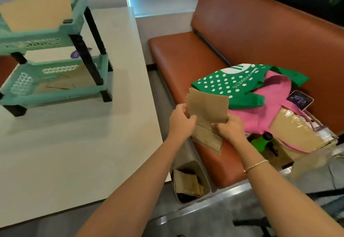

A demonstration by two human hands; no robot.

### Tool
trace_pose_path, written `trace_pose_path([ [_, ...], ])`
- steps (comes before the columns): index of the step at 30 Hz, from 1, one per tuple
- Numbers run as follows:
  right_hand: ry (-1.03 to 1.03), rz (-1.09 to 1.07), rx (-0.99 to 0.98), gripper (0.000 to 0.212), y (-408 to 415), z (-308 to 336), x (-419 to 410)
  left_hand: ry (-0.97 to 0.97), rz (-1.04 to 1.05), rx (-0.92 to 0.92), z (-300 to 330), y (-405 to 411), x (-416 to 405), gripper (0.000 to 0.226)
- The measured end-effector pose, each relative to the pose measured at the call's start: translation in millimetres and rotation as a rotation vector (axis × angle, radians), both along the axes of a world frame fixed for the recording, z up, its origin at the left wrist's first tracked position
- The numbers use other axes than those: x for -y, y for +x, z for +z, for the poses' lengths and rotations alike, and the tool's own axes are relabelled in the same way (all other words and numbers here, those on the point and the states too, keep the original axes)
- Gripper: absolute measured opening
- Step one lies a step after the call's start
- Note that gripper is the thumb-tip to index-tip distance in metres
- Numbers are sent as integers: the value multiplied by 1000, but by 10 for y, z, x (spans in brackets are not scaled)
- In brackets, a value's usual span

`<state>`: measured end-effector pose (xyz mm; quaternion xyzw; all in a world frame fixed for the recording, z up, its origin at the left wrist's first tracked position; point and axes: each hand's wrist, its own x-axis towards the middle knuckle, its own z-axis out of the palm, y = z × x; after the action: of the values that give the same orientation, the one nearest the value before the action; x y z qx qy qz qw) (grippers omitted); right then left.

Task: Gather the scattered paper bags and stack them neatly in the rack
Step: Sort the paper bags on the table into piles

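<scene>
Flat brown paper bags (pixel 208 106) — gripped over the orange bench seat (pixel 178 58).
Our left hand (pixel 181 122) and right hand (pixel 229 127) both pinch them; behind, a green dotted bag (pixel 223 86) reads "MARKETS"; the teal plastic rack (pixel 55 65) stands well apart.

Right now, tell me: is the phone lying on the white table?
No. The phone lies on the orange bench, beside the pink bag, not on the white table.

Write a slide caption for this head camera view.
Both hands, left and right, grip brown paper bags over the bench, teal rack waiting.
</scene>
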<state>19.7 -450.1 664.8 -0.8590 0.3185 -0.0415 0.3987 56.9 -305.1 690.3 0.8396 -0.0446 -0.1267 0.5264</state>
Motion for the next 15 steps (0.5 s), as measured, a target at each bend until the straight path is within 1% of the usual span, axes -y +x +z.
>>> trace_pose_path([
  [3, 21, -74, -106, 38, -100, -394, 6, 40, -49, -72, -201, -75, 163, 41],
  [5, 60, -56, -139, 40, -173, -683, -25, 68, -80, -130, -416, -132, 249, 41],
  [9, 105, -6, -232, 33, -362, -1224, -119, 178, -78, -248, -895, -262, 337, 46],
  [11, 102, 4, -269, 29, -430, -1482, -151, 229, -72, -280, -1141, -310, 351, 45],
  [15, 123, 33, -323, 27, -526, -1976, -211, 300, -49, -330, -1522, -420, 359, 42],
])
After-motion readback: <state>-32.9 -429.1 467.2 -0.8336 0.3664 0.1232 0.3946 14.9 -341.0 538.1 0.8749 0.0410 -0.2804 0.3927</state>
